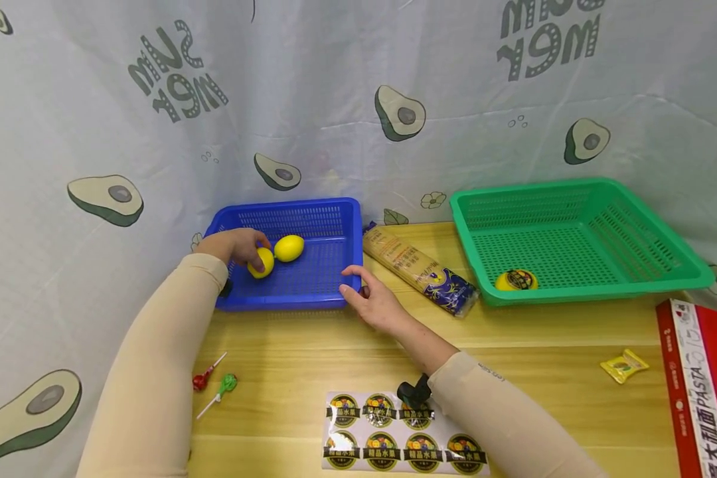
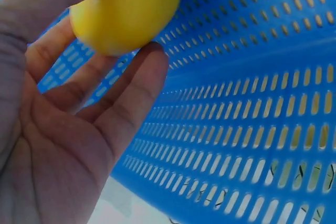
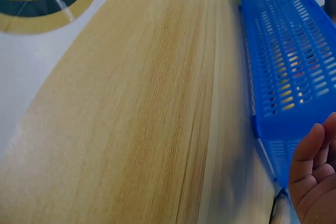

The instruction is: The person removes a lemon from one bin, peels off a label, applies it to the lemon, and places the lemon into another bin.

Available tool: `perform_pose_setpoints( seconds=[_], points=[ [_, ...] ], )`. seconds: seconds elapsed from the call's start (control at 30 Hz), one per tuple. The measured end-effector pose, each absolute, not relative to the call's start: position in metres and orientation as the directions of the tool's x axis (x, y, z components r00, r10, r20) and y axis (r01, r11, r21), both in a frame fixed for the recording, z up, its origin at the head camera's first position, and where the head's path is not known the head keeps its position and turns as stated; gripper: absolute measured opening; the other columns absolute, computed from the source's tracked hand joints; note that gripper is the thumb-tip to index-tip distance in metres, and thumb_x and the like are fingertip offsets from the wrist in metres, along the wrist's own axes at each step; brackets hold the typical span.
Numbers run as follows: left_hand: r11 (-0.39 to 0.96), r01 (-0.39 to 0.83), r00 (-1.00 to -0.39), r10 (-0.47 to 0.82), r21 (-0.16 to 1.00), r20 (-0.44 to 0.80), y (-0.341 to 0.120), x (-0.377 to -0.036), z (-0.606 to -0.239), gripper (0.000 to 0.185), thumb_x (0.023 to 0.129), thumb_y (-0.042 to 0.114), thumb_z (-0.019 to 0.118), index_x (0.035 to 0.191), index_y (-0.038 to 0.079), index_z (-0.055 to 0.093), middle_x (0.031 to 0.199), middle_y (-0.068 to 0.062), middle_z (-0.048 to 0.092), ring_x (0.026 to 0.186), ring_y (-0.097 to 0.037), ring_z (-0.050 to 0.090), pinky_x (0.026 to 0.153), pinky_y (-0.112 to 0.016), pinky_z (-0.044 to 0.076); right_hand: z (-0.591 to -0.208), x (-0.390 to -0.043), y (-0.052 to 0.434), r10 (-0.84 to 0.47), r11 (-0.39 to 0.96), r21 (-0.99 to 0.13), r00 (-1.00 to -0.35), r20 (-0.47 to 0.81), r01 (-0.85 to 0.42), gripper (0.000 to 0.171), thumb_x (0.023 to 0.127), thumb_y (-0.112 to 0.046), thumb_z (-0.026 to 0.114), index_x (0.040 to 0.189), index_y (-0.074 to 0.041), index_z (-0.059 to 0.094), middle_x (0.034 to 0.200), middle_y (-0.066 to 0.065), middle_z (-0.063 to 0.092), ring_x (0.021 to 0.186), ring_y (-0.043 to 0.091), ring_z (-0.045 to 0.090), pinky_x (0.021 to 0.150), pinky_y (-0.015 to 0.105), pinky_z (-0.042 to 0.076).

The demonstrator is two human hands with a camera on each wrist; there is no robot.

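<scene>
Inside the blue basket (image 1: 299,304), my left hand (image 1: 234,244) holds a yellow lemon (image 1: 263,263) between thumb and fingers. In the left wrist view, the thumb crosses the top of that lemon (image 2: 128,17) and fingertips support it from below. A second lemon (image 1: 289,248) lies in the basket just right of the first. My right hand (image 1: 381,307) is at the basket's front right corner, index finger and thumb spread apart by the rim. The right wrist view shows its loosely bent fingers (image 3: 304,153) beside the basket wall, holding nothing.
A pasta packet (image 1: 418,269) lies between the baskets. The green basket (image 1: 573,292) contains a yellow fruit with a round label (image 1: 518,279). Nearer are a sticker sheet (image 1: 358,428), two lollipops (image 1: 228,383), a small yellow packet (image 1: 624,366) and a red pasta box (image 1: 702,392).
</scene>
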State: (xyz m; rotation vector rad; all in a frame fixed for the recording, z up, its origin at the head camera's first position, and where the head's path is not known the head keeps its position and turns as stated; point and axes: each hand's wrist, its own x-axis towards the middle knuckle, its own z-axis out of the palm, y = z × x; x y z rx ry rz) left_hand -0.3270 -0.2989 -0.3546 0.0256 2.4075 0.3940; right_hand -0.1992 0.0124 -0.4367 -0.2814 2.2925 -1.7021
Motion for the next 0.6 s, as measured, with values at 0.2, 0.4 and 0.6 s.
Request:
perform_pose_setpoints(
  seconds=[0.2,0.4,0.6],
  points=[
    [0.942,-0.040,-0.797,0.171,0.333,-0.579,-0.299,-0.319,-0.343,0.066,0.090,0.013,0.076,0.148,0.006,0.044,0.145,-0.028,0.046,0.117,-0.038,0.059,0.104,-0.049,0.053,-0.436,-0.200,0.012,-0.317,0.285,-0.958,-0.942,-0.110,0.016,0.033,0.103,-0.033,0.062,0.134,-0.029,0.054,0.068,0.001,0.048,0.055,0.015,0.044,0.050,0.025,0.035],
    [0.920,0.044,-0.867,0.229,0.390,-0.443,-0.299,-0.301,-0.322,0.066,0.088,0.014,0.076,0.145,0.003,0.045,0.140,-0.030,0.048,0.109,-0.035,0.058,0.093,-0.041,0.057,-0.435,-0.201,0.012,-0.329,0.276,-0.961,-0.938,-0.109,0.015,0.035,0.103,-0.033,0.061,0.137,-0.026,0.053,0.068,0.002,0.049,0.056,0.015,0.045,0.050,0.026,0.036],
    [0.887,0.084,-0.940,0.222,0.453,-0.260,-0.289,-0.275,-0.306,0.068,0.084,0.021,0.079,0.142,0.006,0.046,0.138,-0.028,0.042,0.120,-0.039,0.046,0.095,-0.047,0.049,-0.435,-0.202,0.014,-0.334,0.274,-0.962,-0.937,-0.100,0.005,0.040,0.104,-0.034,0.060,0.141,-0.021,0.051,0.065,0.001,0.048,0.054,0.015,0.043,0.049,0.026,0.034]
  ],
)
